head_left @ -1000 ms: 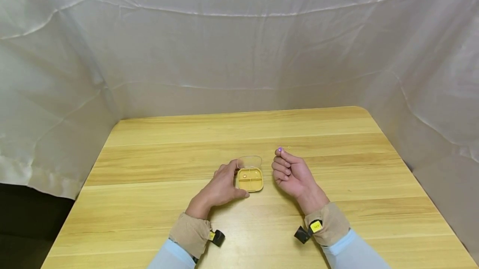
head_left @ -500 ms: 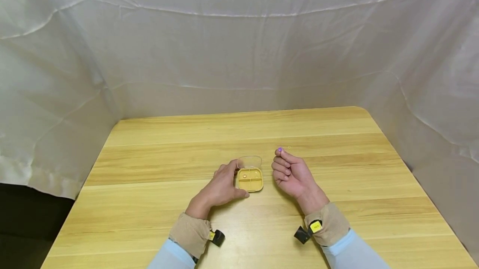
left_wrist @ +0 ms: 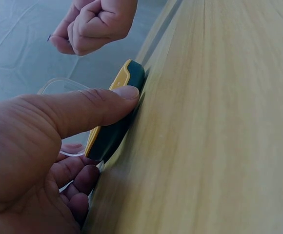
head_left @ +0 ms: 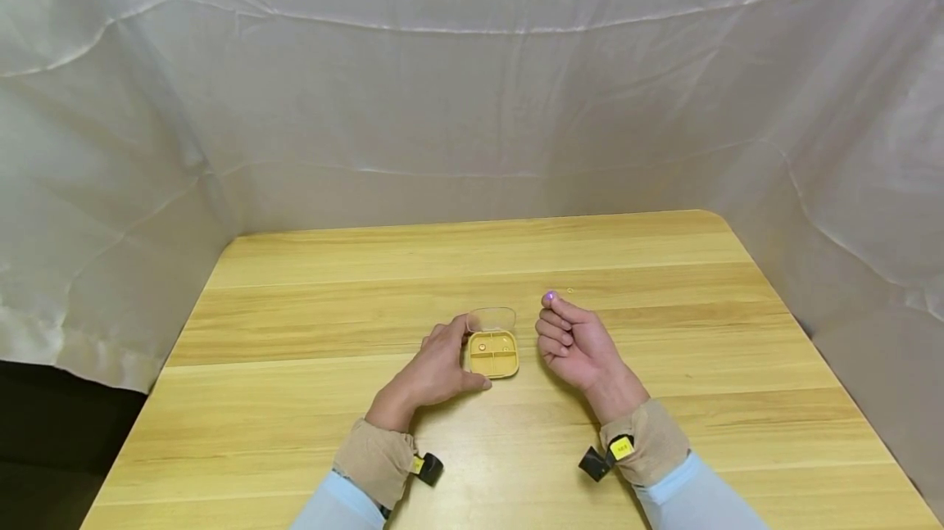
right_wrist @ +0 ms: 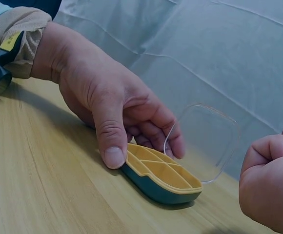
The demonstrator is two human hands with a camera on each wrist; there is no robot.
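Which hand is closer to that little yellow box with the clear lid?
The left hand: it grips the yellow box with thumb and fingers. The right hand hovers beside it, apart, pinching a small purple bead.

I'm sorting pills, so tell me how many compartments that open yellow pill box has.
4. The pill box is split by a cross: two far compartments by the clear lid, two near ones. The left hand holds it; none looks hidden.
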